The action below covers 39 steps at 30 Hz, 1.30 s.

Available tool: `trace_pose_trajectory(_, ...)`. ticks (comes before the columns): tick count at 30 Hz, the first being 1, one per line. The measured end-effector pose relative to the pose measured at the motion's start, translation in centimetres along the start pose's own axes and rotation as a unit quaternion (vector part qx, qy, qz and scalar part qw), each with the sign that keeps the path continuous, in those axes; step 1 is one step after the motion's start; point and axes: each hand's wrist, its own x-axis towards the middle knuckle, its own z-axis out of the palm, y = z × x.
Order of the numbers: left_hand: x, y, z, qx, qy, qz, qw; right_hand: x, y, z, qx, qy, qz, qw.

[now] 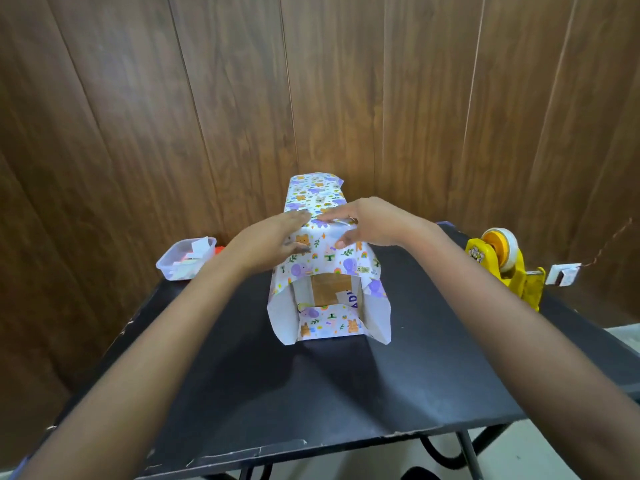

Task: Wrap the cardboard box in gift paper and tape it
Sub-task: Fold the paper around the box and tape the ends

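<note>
A cardboard box (330,288) stands on the black table (311,393), mostly covered by white gift paper (317,194) printed with small animals. Its near end is uncovered, showing brown cardboard with tape between loose paper flaps. My left hand (277,242) lies flat on the box's upper left side, fingers straight, pressing the paper down. My right hand (363,221) rests on the top right edge, fingers stretched across the paper and thumb down the near face. The fingertips of both hands nearly meet on top of the box.
A yellow tape dispenser (504,261) with a roll of tape stands at the table's right edge. A clear plastic tub (185,258) holding paper scraps sits at the back left. A wooden panel wall rises right behind the table.
</note>
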Motion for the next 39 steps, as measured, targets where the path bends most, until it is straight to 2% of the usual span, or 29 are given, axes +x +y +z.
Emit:
trace_pose_trajectory(3,-0.4,0.2,-0.3,0.024,0.021,0.004,0.999,0.2,-0.8,0.1,-0.075,-0.004,0.003,0.997)
trace_pose_trajectory(6,-0.3,1.2,-1.0,0.097,0.014,-0.011,0.995,0.2,-1.3,0.3,-0.137,0.004,0.009,0.991)
trace_pose_trajectory(10,-0.2,2.1,-1.2,0.176,0.013,-0.007,0.984,0.2,-1.1,0.2,-0.168,-0.002,0.010,0.986)
trace_pose_trajectory(12,-0.1,2.0,-1.0,0.181,0.019,-0.004,0.983,0.4,-0.7,0.2,-0.124,-0.007,0.014,0.992)
trace_pose_trajectory(15,0.0,2.1,-0.5,0.193,0.026,-0.001,0.981,-0.5,0.8,-0.1,0.110,-0.016,0.011,0.994)
trace_pose_trajectory(17,0.1,2.3,-0.3,0.206,0.024,-0.007,0.978,-1.9,2.8,0.0,0.238,0.044,0.031,0.970)
trace_pose_trajectory(19,0.2,2.4,-0.3,0.207,0.023,-0.013,0.978,-3.5,6.2,0.5,0.250,0.158,0.108,0.949)
trace_pose_trajectory(21,0.1,2.7,-0.4,0.208,0.024,-0.015,0.978,-5.2,10.4,1.6,0.166,0.238,0.226,0.930)
trace_pose_trajectory(23,0.2,3.1,-0.2,0.209,0.027,-0.018,0.977,-6.7,13.9,2.9,0.069,0.226,0.320,0.917)
trace_pose_trajectory(25,0.5,3.7,0.0,0.214,0.029,-0.025,0.976,-8.0,16.0,4.2,-0.018,0.207,0.377,0.903)
trace_pose_trajectory(28,1.0,4.7,0.1,0.225,0.030,-0.031,0.973,-9.6,17.8,5.4,-0.093,0.261,0.424,0.863)
trace_pose_trajectory(30,1.2,5.0,0.1,0.235,0.028,-0.030,0.971,-10.4,19.0,5.8,-0.061,0.326,0.445,0.832)
trace_pose_trajectory(34,1.3,5.0,0.2,0.233,0.026,-0.033,0.971,-11.5,20.9,6.3,0.152,0.372,0.488,0.775)
trace_pose_trajectory(36,1.2,5.0,0.2,0.232,0.024,-0.035,0.972,-11.7,21.0,6.7,0.193,0.372,0.491,0.764)
trace_pose_trajectory(39,1.1,5.0,0.3,0.230,0.026,-0.037,0.972,-11.9,20.5,7.2,0.181,0.388,0.483,0.764)
